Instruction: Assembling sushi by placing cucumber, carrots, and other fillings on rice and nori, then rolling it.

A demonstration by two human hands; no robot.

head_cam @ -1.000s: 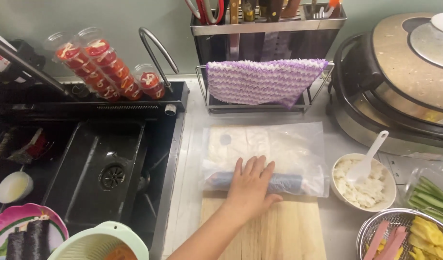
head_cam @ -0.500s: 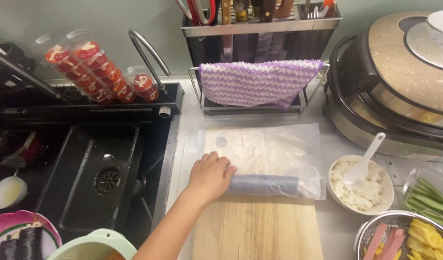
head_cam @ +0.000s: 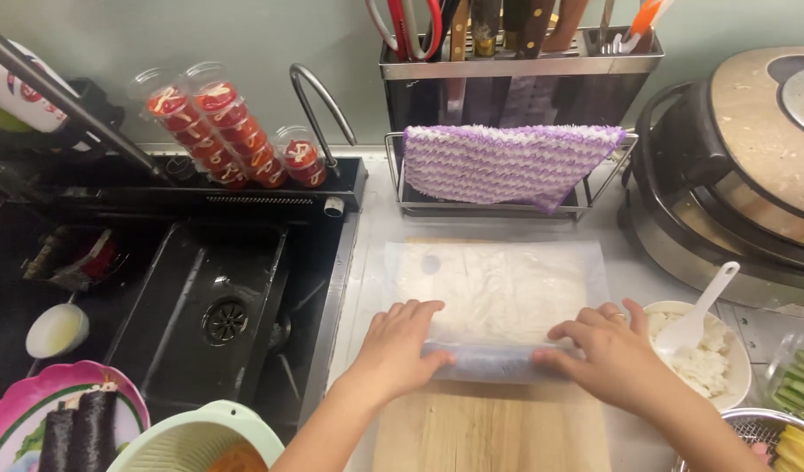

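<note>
A dark seaweed roll (head_cam: pixel 498 361) wrapped in clear plastic film (head_cam: pixel 498 288) lies across the far end of a wooden cutting board (head_cam: pixel 489 433). My left hand (head_cam: pixel 400 350) presses down on the roll's left end, fingers curled over it. Over the roll's right end rests my right hand (head_cam: pixel 605 350), gripping it, with a ring on one finger. The film spreads flat on the counter beyond the roll.
A black sink (head_cam: pixel 218 315) with a curved faucet (head_cam: pixel 319 105) lies at left. Nearby are a pink plate with dark rolls (head_cam: pixel 61 428), a pale green colander (head_cam: pixel 192 441), a rice bowl with white spoon (head_cam: pixel 703 354), a rice cooker (head_cam: pixel 743 175), a purple cloth (head_cam: pixel 507 162) and cut vegetables (head_cam: pixel 800 385).
Earlier only one hand lay on the roll, sliding from its middle to its left end. Now my right hand has come in and both hands hold the roll's ends.
</note>
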